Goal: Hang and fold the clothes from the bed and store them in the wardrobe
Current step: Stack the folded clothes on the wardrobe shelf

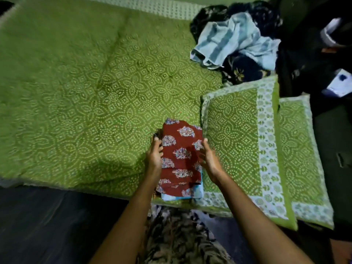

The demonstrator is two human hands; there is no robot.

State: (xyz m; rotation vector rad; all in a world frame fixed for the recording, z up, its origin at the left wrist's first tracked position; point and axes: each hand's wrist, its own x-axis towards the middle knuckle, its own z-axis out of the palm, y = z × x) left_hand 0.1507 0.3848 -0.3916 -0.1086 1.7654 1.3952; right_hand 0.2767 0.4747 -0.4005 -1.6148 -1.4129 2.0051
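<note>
A folded red garment (181,155) with pale flower prints tops a small stack near the bed's front edge, and a light blue folded piece (196,193) shows beneath it. My left hand (154,157) touches the stack's left side with its fingers curled over the edge. My right hand (208,159) lies flat against the right side, fingers straight. Both hands flank the stack. At the back right, a heap holds a crumpled light blue striped garment (232,39) on dark navy floral cloth (245,67).
The green patterned bedsheet (85,92) covers the bed. Two matching green pillows (240,141) (302,153) lie right of the stack, touching it. Dark floor (47,221) runs along the front. Dark furniture with a white item (339,84) stands at far right.
</note>
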